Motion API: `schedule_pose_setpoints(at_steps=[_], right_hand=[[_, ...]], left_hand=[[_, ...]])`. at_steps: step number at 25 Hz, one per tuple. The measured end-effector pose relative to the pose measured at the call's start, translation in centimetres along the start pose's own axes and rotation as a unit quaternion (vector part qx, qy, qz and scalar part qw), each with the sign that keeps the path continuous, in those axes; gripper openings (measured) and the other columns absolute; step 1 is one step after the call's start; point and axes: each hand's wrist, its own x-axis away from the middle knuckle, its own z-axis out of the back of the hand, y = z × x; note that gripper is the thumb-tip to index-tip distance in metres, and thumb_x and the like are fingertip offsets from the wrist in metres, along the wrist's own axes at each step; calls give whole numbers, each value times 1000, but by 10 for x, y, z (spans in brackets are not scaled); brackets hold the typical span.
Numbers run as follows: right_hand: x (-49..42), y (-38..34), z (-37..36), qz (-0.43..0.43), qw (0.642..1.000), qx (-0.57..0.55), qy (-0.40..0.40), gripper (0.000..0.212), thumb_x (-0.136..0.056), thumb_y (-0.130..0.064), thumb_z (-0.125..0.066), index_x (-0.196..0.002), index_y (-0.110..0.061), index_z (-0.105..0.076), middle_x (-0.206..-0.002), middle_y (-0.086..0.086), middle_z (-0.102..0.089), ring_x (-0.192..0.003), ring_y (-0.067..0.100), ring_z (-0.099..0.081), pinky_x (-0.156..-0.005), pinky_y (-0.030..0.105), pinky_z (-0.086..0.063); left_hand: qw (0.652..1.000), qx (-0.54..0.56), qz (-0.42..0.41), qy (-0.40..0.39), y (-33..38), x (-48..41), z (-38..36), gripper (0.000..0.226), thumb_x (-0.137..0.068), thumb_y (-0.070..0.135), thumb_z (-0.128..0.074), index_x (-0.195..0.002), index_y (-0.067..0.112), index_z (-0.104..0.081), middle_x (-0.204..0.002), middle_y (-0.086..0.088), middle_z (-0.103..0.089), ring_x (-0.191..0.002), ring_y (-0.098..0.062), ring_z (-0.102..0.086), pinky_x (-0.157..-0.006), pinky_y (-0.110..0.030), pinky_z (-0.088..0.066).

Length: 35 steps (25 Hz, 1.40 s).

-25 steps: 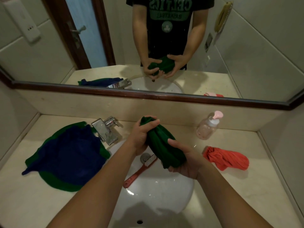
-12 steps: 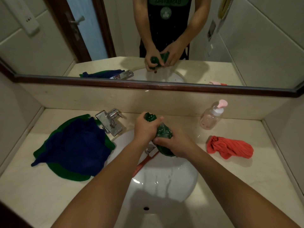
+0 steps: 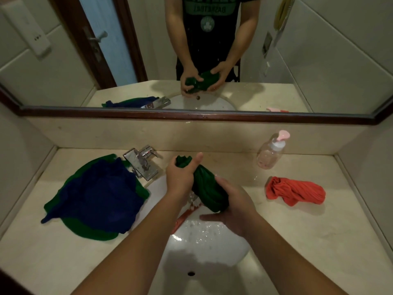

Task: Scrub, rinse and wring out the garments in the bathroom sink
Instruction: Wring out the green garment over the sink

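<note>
Green garment (image 3: 207, 188), far end in left hand (image 3: 180, 179), near end in right hand (image 3: 234, 207), grips closed.

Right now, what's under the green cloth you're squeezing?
The wet white sink and a red brush lying in it. The green cloth and left hand cover its far end.

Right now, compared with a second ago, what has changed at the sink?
The left hand and right hand, bunched together on the green garment half a second ago, have drawn apart, each gripping one end. It is a long twisted roll over the sink again. The blue cloth, red cloth, soap bottle and brush have not moved.
</note>
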Motion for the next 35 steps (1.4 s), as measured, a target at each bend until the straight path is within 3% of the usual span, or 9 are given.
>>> schedule_pose_setpoints(at_steps=[5,10,15,17,20,25,29,32,35], right_hand=[[-8,-6,-1,-37,995,-92,22,44,-96,-47,-62,-125,-14,-67,-92,15,-75,-74,27,-70,-58,35,-60],[-7,-20,8,-95,991,-83,-46,51,-92,-46,-66,-123,-6,-65,-91,17,-70,-65,24,-65,-39,23,-49],[-5,-20,3,-125,990,-64,-33,56,-93,-57,-61,-117,-7,-65,-85,17,-70,-56,23,-62,-32,21,-42],[-7,-20,1,-73,997,-15,17,55,-93,-62,-61,-112,-11,-68,-78,11,-70,-53,19,-60,-33,20,-38],[-10,-22,-3,26,985,121,122,51,-91,-64,-62,-91,-15,-73,-62,3,-64,-51,17,-56,-42,22,-36],[-24,-20,1,214,875,379,211,57,-96,-60,-58,-69,-11,-71,-61,10,-63,-61,28,-65,-56,39,-50],[-25,-18,7,366,735,537,197,39,-104,-42,-52,-85,-15,-72,-65,6,-64,-61,25,-61,-60,40,-53],[-26,-21,10,371,743,530,171,47,-102,-51,-46,-87,-14,-71,-69,6,-67,-58,17,-56,-56,27,-47],[-42,-16,18,531,577,600,159,38,-103,-36,-50,-91,-10,-76,-71,5,-71,-55,25,-62,-49,36,-53]], left_hand=[[968,107,5,-228,7,-10,23,36,-83,26,-67,-112,7,-61,-105,-13,-67,-100,-28,-65,-79,-37,-56],[952,58,-34,-298,22,-21,45,108,-65,35,-88,-157,23,-32,-140,-1,-54,-119,-16,-65,-96,-34,-55],[920,190,-38,-339,22,-10,33,48,-74,17,-77,-120,10,-64,-126,-15,-66,-116,-36,-65,-95,-47,-55],[933,195,-33,-302,18,-5,27,22,-75,12,-77,-92,10,-64,-96,-15,-68,-92,-36,-68,-78,-44,-58],[969,157,-13,-192,9,4,13,17,-79,17,-80,-85,13,-65,-81,-7,-62,-77,-27,-62,-64,-37,-56],[988,133,40,-74,7,17,-6,13,-86,25,-78,-90,15,-71,-90,-12,-68,-81,-30,-69,-65,-44,-61],[991,99,80,-50,14,18,-12,15,-86,28,-77,-94,16,-72,-103,-16,-71,-92,-34,-71,-72,-46,-63],[981,126,145,-28,18,16,-15,20,-87,25,-76,-104,19,-68,-110,-16,-66,-96,-38,-69,-75,-53,-62],[975,132,177,-1,20,13,-19,18,-91,22,-71,-107,20,-64,-111,-16,-64,-95,-38,-68,-72,-54,-62]])
